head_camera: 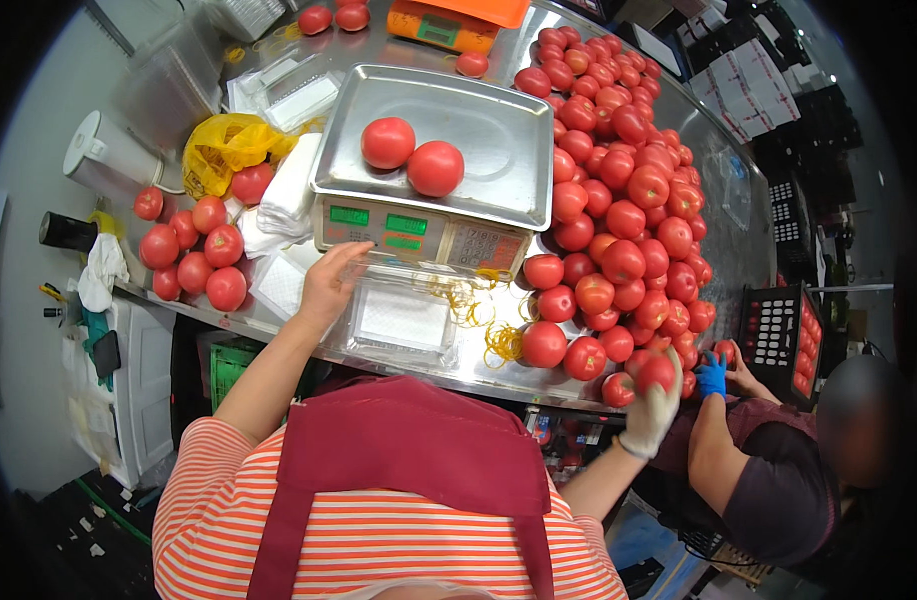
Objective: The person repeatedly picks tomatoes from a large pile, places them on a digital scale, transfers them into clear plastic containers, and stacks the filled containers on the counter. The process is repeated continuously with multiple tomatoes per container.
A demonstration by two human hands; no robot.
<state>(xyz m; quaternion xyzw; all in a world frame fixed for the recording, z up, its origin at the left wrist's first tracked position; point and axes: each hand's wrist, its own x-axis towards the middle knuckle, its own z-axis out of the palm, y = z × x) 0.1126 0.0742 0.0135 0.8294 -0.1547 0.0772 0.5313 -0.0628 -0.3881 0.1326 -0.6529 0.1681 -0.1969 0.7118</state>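
My left hand, bare, rests at the lid edge of a clear plastic clamshell box with a white pad inside; whether it grips the lid is unclear. Behind it stands a digital scale, its steel pan bearing two tomatoes. My right hand, in a pale glove, holds a tomato at the near edge of a large tomato heap. The held tomato is slightly blurred. Yellow rubber bands lie between the box and the heap.
Several tomatoes sit at the table's left, near a yellow plastic bag and folded white cloths. An orange scale stands at the far side. At right, a co-worker's blue-gloved hand is beside the heap, near a black crate.
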